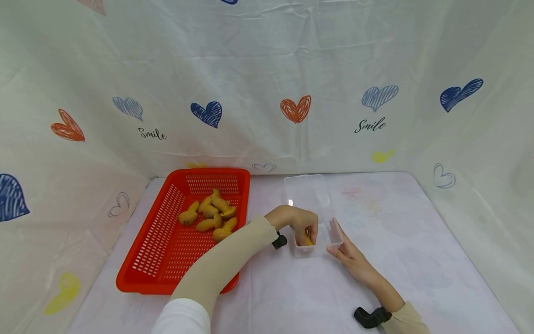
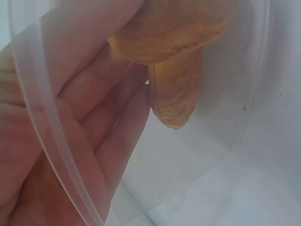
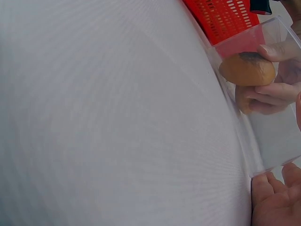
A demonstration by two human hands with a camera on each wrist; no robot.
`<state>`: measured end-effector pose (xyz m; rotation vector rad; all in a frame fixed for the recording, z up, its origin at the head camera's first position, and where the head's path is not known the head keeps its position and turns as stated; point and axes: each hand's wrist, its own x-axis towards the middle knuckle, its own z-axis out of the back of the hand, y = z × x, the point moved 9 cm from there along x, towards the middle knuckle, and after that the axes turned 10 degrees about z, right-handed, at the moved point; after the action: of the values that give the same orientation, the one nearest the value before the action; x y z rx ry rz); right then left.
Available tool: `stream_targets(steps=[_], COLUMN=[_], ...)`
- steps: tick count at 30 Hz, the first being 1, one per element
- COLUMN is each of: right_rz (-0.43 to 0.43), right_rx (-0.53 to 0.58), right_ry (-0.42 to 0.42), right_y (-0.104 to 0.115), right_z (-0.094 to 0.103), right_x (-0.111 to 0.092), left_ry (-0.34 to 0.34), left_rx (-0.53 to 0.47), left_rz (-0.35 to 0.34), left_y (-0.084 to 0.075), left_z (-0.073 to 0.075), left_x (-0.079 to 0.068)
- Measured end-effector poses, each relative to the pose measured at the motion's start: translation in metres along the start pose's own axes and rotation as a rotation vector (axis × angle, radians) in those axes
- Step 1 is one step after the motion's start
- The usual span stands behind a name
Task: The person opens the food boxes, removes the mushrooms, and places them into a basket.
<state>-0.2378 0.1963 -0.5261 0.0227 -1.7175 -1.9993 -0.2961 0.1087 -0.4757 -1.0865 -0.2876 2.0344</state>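
Observation:
A brownish-yellow mushroom (image 2: 176,84) with a broad cap and short stem is in my left hand (image 1: 303,225). My left hand pinches it inside a clear plastic box (image 1: 306,254), fingers along the cap and stem. In the right wrist view, the mushroom cap (image 3: 248,69) shows a dark patch through the box wall. My right hand (image 1: 350,260) holds the right end of the box, thumb near the front corner and fingers along the far part of that end. Only part of the right hand (image 3: 280,200) shows in its own wrist view.
A red plastic basket (image 1: 143,241) stands left of the box, with several similar mushrooms (image 1: 210,223) toward its far right side. The box's clear lid (image 1: 306,191) lies folded back behind it. A pale cloth covers the table (image 1: 283,301), and a heart-print curtain (image 1: 250,69) hangs behind.

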Motion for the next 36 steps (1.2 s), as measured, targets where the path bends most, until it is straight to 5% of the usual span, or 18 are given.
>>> stream_targets(steps=[11,17,36], right_rz=[-0.008,0.000,0.005], right_rx=[0.000,-0.019,-0.018], right_ry=[0.001,0.002,0.007], right_y=[0.000,-0.001,-0.002], right_z=[0.001,0.002,0.002], right_x=[0.000,0.000,0.000], left_ry=[-0.052,-0.081,-0.143], left_rx=[0.000,-0.029,-0.280], left_rz=[-0.012,-0.083,-0.268], left_y=[-0.003,-0.007,-0.018], left_z=[0.004,0.009,0.033], left_x=[-0.002,-0.003,-0.030])
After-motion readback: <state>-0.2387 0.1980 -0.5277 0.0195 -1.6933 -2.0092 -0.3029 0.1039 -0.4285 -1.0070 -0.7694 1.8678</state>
